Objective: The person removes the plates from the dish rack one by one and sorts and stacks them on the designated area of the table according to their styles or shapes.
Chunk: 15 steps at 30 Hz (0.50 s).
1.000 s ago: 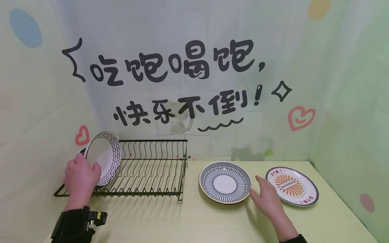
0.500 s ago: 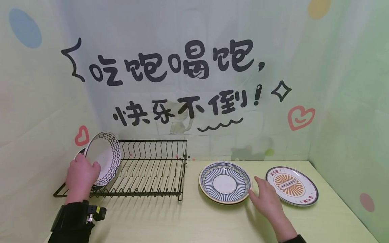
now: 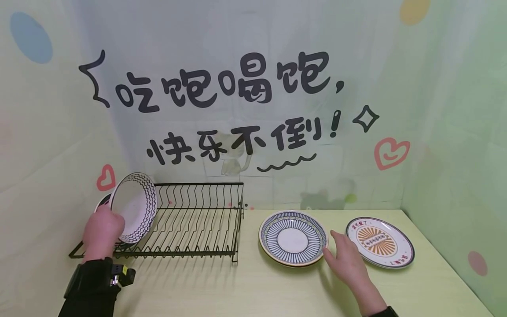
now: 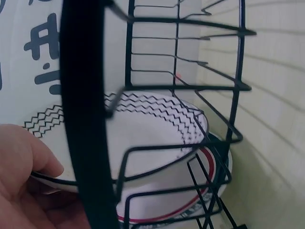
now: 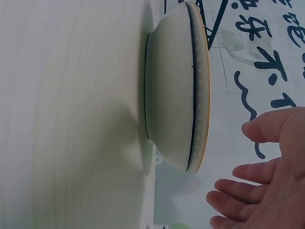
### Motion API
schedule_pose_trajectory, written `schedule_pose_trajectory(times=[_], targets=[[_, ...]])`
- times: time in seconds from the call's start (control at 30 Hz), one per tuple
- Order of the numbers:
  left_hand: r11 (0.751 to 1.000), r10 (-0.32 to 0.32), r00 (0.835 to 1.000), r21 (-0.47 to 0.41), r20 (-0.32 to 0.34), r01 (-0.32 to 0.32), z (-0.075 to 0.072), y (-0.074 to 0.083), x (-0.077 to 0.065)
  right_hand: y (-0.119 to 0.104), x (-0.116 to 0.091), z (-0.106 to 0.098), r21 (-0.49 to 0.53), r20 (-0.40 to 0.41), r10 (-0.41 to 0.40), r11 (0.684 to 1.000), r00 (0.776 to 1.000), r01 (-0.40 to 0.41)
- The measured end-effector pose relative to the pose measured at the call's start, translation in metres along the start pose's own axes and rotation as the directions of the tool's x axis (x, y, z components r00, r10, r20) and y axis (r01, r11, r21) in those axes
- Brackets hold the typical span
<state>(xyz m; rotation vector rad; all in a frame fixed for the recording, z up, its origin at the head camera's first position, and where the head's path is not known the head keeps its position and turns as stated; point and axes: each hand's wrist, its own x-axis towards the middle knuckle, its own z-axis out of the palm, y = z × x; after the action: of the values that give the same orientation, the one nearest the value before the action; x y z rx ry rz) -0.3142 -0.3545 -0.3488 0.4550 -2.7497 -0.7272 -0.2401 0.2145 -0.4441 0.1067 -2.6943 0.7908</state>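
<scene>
In the head view, a white plate with black zigzag bands (image 3: 136, 207) stands tilted at the left end of the black wire dish rack (image 3: 178, 253). My left hand (image 3: 102, 233) pinches its near rim; the left wrist view shows the thumb over the plate's inner face and fingers behind. Beyond it, another plate with a red ring (image 4: 167, 195) sits in the rack, mostly covered. My right hand (image 3: 348, 259), fingers extended and holding nothing, is beside a blue-striped plate (image 3: 293, 237). From the side, that plate appears stacked on another dish (image 5: 171, 86).
To the right lies a white plate with an orange sunburst (image 3: 380, 242), partly behind the right hand. A printed cloth backdrop (image 3: 277, 185) closes off the back and both sides of the pale table (image 3: 190, 290).
My left hand has shifted slightly down and left at the rim, its wrist turning, while the zigzag plate stays in place. The right hand has hardly moved.
</scene>
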Motion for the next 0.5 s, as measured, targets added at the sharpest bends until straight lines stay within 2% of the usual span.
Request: schedule_pose_trajectory(times=[0.17,0.37,0.5], targets=[[0.999,0.035,0.999,0.008,0.004,-0.035,-0.0002,-0.0029,0.0035,-0.0004,0.0000,0.0006,0.005,0.003,0.001,1.000,1.000,-0.001],[0.996,0.084,0.996,0.023,-0.029,-0.083,0.0051,-0.0055,0.0055,-0.0010,-0.0001,0.0017,0.014,-0.002,-0.007,1.000,1.000,0.007],[0.995,0.092,0.994,0.030,-0.055,-0.090,0.0059,-0.0047,0.0051,-0.0019,-0.0001,0.0017,0.019,0.005,-0.003,1.000,1.000,0.003]])
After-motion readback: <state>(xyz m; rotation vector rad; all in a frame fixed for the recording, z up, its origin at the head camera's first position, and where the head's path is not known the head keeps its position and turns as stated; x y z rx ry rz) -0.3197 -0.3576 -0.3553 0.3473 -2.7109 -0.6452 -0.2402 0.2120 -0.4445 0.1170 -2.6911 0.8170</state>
